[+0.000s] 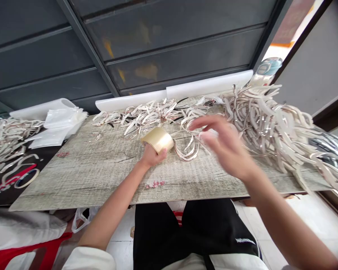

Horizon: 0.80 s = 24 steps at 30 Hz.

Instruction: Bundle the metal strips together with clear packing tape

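Observation:
My left hand [152,154] grips a wide roll of yellowish tape [159,140] above the middle of the wood-patterned table [101,168], with its fingers inside the core. To the right, my right hand [222,144] is raised and blurred by motion, thumb and fingers apart, nothing visible between them. Between the hands lies a small looped bundle of white strips [187,152]. Behind it spreads a row of loose white strips [146,114]. A large heap of similar strips [270,123] covers the right side, just past my right hand.
White rolled sheets [208,84] lie along the back edge beneath a dark metal partition [169,45]. A clear bottle [266,71] stands at the back right. At left, a dark surface holds more strips [8,138], plastic bags [58,125] and a tape ring [27,178].

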Tool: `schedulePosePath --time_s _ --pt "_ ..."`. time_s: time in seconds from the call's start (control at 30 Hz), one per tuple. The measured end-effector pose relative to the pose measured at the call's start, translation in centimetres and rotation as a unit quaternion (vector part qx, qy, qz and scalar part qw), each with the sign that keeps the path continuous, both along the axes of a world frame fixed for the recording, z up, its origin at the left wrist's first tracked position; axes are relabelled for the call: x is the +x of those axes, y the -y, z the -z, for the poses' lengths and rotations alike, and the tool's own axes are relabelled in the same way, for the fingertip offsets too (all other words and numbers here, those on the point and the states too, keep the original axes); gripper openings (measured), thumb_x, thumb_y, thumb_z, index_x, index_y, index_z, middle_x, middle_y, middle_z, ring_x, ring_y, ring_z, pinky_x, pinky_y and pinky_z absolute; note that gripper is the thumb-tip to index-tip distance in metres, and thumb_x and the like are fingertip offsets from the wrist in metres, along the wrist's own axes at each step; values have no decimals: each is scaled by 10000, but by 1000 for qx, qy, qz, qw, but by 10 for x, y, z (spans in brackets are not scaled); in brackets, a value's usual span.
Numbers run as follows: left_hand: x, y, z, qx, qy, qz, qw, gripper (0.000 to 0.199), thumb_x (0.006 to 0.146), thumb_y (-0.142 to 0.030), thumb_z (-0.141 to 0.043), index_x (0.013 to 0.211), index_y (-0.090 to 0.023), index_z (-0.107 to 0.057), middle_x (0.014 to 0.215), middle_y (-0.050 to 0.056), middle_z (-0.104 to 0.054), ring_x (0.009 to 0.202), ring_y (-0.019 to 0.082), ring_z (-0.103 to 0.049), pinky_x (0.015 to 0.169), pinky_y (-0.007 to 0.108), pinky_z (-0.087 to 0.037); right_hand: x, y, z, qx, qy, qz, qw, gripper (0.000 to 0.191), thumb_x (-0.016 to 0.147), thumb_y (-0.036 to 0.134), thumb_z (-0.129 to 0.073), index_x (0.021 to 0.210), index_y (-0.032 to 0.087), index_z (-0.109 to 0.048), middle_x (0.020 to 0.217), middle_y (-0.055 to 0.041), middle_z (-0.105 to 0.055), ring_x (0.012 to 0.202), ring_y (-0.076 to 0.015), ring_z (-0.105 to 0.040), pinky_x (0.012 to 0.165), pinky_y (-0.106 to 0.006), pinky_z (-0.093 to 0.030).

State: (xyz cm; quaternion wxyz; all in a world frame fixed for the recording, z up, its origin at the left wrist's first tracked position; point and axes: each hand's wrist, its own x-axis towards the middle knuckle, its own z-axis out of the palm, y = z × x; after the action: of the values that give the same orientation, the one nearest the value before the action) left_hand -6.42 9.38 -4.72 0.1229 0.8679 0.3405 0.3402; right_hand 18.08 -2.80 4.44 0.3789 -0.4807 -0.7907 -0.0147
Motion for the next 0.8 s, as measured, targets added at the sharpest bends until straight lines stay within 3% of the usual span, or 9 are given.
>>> schedulePosePath --time_s 0.13,0.27,0.33,0.43,0.5,0.57,0.63,0.7,0.8 --pt "1 -1 -2 7 11 2 1000 409 809 -438 -482 1051 -145 -635 1040 138 -697 1051 325 -634 947 447 -498 -6 -13 45 -80 165 15 983 446 846 498 -608 1166 187 -619 1290 -85 -593 1325 -322 -413 1137 -591 -283" --pt "2 -1 -3 -1 9 8 1000 370 811 -449 -470 961 -158 -642 941 120 -694 952 309 -651 882 423 -523 -11 -17 83 -43 181 53 981 265 897 354 -572 1068 168 -652 1246 -107 -611 1275 -341 -462 1099 -577 -328" --pt "2 -1 -3 -6 7 6 1000 367 813 -457 -464 937 -161 -641 909 118 -688 919 309 -653 868 427 -525 -15 -20 85 -24 170 54 984 199 931 303 -514 1005 174 -646 1228 -92 -622 1262 -320 -478 1092 -554 -338" --pt "1 -2 -3 -13 11 0 1000 384 813 -471 -464 960 -162 -637 955 131 -684 972 330 -643 901 454 -507 -17 -12 68 10 113 52 992 172 967 269 -443 977 168 -581 1111 -72 -663 1230 -237 -519 1137 -505 -299" --pt "-1 -2 -3 -23 22 -5 999 401 801 -483 -485 985 -160 -635 990 140 -683 1013 348 -632 922 474 -494 -21 9 49 38 15 37 998 117 971 233 -430 956 161 -521 942 -55 -672 1052 -172 -603 1105 -437 -355" --pt "-2 -1 -2 -41 40 -8 998 410 779 -501 -524 979 -162 -638 972 137 -688 1002 351 -634 919 474 -494 -31 43 34 24 -94 7 995 61 960 208 -443 923 177 -480 834 -28 -636 804 -127 -602 900 -317 -479" --pt "-1 -1 -1 -66 67 -10 996 416 751 -533 -565 935 -169 -647 931 126 -695 976 345 -643 917 462 -498 -49 83 32 -15 -200 -49 979 40 952 216 -454 972 195 -481 864 -24 -622 792 -107 -582 732 -220 -473" --pt "2 -1 1 -94 108 -14 990 455 725 -582 -590 913 -173 -651 930 124 -702 981 339 -644 924 452 -499 -74 118 48 -124 -278 -122 945 60 950 238 -461 989 210 -497 864 -13 -612 801 -89 -581 755 -192 -465" --pt "10 -4 -1 -129 204 -24 970 570 731 -661 -539 969 -152 -634 941 146 -706 950 325 -661 867 441 -536 -108 148 93 -277 -356 -207 868 216 970 344 -393 1052 191 -521 815 -25 -584 709 -92 -523 675 -195 -438"
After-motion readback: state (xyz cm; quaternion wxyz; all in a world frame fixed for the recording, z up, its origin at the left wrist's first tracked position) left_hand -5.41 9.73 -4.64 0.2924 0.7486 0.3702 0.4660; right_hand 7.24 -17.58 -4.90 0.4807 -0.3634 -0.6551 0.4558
